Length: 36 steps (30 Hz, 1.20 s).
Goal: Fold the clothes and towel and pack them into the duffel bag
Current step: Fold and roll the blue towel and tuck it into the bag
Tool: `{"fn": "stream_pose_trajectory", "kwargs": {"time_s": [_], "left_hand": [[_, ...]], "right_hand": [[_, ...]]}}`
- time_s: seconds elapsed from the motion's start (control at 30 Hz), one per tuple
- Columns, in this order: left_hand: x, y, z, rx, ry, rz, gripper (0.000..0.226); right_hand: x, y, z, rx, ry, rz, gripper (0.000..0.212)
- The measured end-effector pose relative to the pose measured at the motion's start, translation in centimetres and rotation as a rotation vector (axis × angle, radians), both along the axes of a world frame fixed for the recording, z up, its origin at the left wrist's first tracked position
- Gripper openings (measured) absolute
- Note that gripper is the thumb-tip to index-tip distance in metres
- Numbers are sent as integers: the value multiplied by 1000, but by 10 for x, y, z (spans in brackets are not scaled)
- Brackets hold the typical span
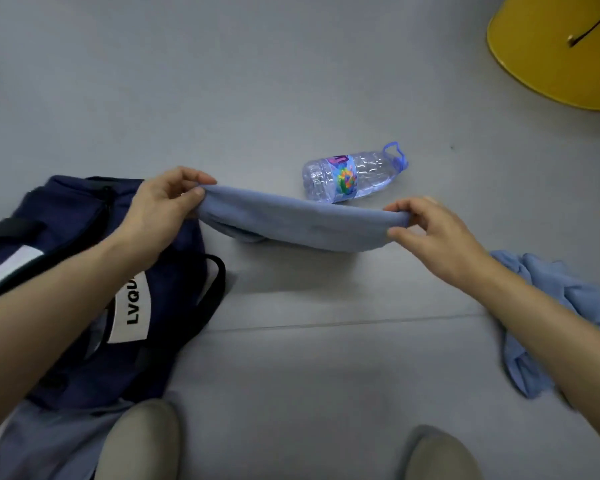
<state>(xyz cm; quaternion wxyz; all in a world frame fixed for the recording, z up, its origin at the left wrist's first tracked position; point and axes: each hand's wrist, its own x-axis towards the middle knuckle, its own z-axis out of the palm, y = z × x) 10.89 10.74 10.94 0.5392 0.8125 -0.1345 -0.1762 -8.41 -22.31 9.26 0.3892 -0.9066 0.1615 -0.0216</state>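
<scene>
A light blue towel [298,220] hangs stretched between my hands above the grey floor. My left hand [163,206] pinches its left end between thumb and fingers. My right hand [430,230] pinches its right end the same way. The navy duffel bag [94,271] with a white label lies at the left, partly under my left forearm. A crumpled light blue garment [548,320] lies on the floor at the right, partly behind my right forearm.
A clear plastic water bottle [352,176] lies on its side just beyond the towel. A yellow round object [555,53] sits at the top right. My knees [136,441] show at the bottom edge, with grey cloth [49,441] at the lower left.
</scene>
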Motion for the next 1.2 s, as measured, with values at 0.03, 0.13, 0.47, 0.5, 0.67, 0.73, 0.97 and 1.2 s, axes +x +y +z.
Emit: {"fn": "stream_pose_trajectory", "kwargs": {"time_s": [0.03, 0.13, 0.47, 0.5, 0.67, 0.73, 0.97, 1.2], "left_hand": [[6, -1, 10, -6, 7, -4, 30], [15, -1, 33, -11, 1, -35, 27], [3, 5, 53, 218, -320, -134, 33], [3, 4, 56, 196, -357, -118, 32], [7, 2, 71, 194, -447, -35, 36], [7, 4, 73, 199, -480, -21, 29], [7, 12, 44, 255, -397, -37, 8], [23, -19, 32, 204, -315, 28, 8]], "right_hand": [[6, -2, 7, -101, -37, 22, 25], [20, -10, 23, -285, -116, 29, 23], [10, -19, 65, -153, -256, -112, 19], [9, -15, 70, -74, -280, -140, 20], [10, -8, 86, -75, -347, -198, 16], [9, -8, 88, -130, -334, -191, 16], [14, -16, 64, -162, -168, -136, 20], [56, -9, 59, 402, -280, -343, 23]]}}
